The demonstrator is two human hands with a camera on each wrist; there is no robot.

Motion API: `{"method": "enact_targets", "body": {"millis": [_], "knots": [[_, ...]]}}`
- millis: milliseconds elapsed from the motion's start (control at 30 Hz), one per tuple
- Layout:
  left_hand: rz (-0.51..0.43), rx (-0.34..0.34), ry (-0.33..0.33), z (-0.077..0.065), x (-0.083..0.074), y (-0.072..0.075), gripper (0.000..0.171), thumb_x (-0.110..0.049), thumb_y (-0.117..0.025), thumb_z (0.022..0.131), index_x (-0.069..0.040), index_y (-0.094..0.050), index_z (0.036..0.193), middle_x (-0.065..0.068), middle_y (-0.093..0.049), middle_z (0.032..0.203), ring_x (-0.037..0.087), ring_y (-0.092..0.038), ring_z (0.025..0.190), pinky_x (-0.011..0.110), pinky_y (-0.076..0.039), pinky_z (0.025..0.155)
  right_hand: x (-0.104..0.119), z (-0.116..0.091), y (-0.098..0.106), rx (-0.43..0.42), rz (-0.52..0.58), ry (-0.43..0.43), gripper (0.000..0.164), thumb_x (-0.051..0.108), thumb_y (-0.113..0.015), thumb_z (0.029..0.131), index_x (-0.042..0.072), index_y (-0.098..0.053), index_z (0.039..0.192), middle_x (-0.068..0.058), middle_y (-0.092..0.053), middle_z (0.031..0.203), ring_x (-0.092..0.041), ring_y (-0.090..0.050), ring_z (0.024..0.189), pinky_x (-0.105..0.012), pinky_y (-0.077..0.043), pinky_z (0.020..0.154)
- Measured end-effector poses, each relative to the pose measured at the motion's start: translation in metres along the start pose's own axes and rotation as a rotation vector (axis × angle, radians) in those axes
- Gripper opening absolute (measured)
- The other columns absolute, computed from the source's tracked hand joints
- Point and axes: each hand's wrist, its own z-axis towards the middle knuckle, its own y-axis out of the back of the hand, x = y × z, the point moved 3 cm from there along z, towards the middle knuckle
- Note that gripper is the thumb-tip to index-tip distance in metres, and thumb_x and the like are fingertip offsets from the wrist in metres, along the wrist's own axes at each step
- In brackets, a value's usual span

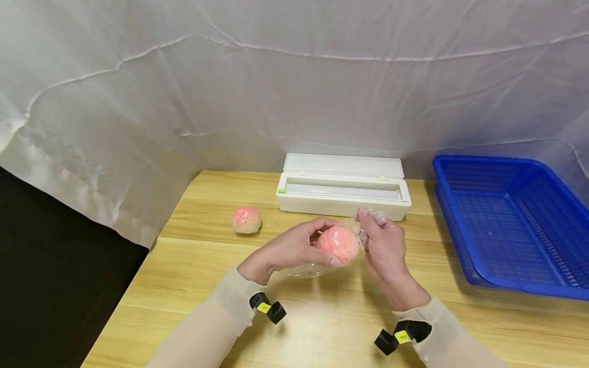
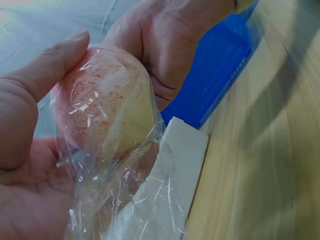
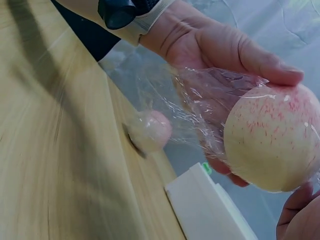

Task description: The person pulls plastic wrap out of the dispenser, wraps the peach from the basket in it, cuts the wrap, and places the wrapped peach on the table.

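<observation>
A round pink-and-cream peach (image 1: 339, 244) is held above the wooden table, partly covered in clear cling film (image 2: 150, 200). My left hand (image 1: 294, 248) grips it from the left, the thumb along the near side and fingers behind. On the peach's other side my right hand (image 1: 387, 248) pinches a gathered bunch of the film. In the right wrist view, loose film (image 3: 200, 97) trails from the peach across the left palm. A second peach (image 1: 246, 220) sits on the table to the left, apart from both hands. The right fingertips are partly hidden in the left wrist view.
Behind the hands stands a long white box (image 1: 342, 207), its lid (image 1: 342, 164) up and a white roll inside. A blue plastic basket (image 1: 460, 240) occupies the table's right side. Grey cloth (image 1: 294, 102) hangs along the back, and the table (image 1: 184, 286) ends at the left.
</observation>
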Motion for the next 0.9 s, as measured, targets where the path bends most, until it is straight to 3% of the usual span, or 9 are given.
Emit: {"method": "enact_targets", "body": {"millis": [233,467,667,900], "knots": [[0.002,0.049,-0.082,-0.0023,-0.0046,0.0002,0.077,-0.008,-0.089,0.083,-0.017,-0.053,0.151,0.002,-0.06,0.14,0.015,-0.06,0.123,0.031,-0.053,0.106,0.0045,-0.0005,-0.0018,0.013,-0.039,-0.002,0.023,0.012,-0.07,0.102,0.014,-0.076,0.08,0.001,-0.072,0.082,-0.009,-0.069,0.081,-0.022,-0.061,0.074],[-0.044,0.089,-0.16,-0.0057,-0.0092,-0.0011,0.088,0.0,-0.088,0.079,-0.011,-0.044,0.155,0.007,-0.055,0.15,0.015,-0.056,0.133,0.032,-0.047,0.115,0.002,-0.0044,-0.0021,0.117,-0.126,-0.132,0.023,0.017,-0.07,0.103,0.016,-0.072,0.079,0.005,-0.07,0.08,-0.006,-0.066,0.078,-0.021,-0.061,0.071],[-0.098,0.097,-0.189,-0.0071,-0.0107,-0.0033,0.084,0.006,-0.088,0.077,-0.008,-0.046,0.148,0.009,-0.055,0.147,0.017,-0.056,0.133,0.034,-0.046,0.116,0.0006,-0.0056,-0.001,0.241,-0.196,-0.241,0.025,0.028,-0.068,0.104,0.015,-0.069,0.083,0.004,-0.067,0.083,-0.008,-0.064,0.082,-0.021,-0.06,0.072],[-0.063,0.12,-0.216,-0.0023,-0.0063,0.0014,0.08,0.003,-0.089,0.077,-0.012,-0.053,0.147,0.006,-0.057,0.147,0.017,-0.059,0.129,0.035,-0.048,0.114,-0.0018,-0.0035,0.0013,0.207,-0.25,-0.237,0.028,0.026,-0.071,0.103,0.017,-0.069,0.076,0.004,-0.066,0.088,-0.01,-0.062,0.09,-0.02,-0.059,0.075]]}}
